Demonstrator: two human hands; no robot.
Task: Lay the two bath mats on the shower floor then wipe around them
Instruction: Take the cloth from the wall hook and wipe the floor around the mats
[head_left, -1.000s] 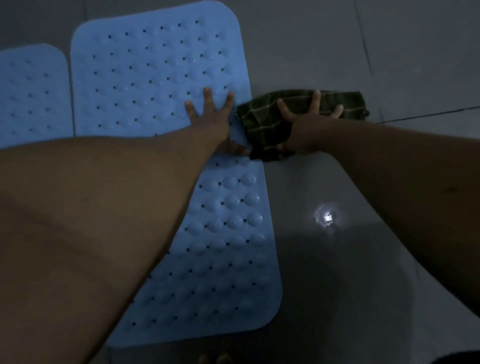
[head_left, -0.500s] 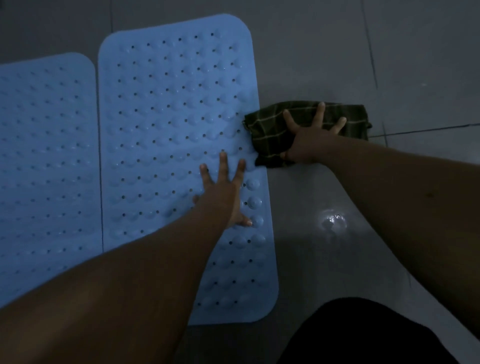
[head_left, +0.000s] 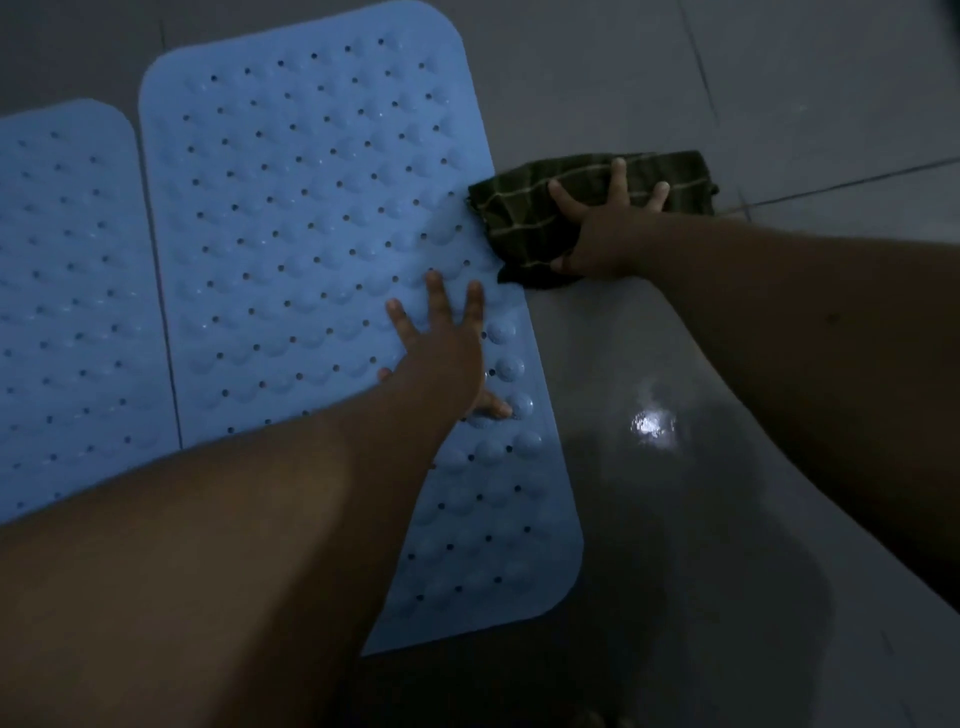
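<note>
1. The right bath mat (head_left: 311, 234) lies flat on the grey tiled floor, pale blue with rounded corners, rows of raised bumps and small holes.
2. The left bath mat (head_left: 67, 312) is the same kind, flat just beside it, a thin gap between their long edges.
3. My dark green checked cloth (head_left: 524, 218) lies bunched against the right mat's right edge.

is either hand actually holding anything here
Nothing is gripped. The right hand presses flat on the green checked cloth; the left hand rests flat on the blue mat.
</note>
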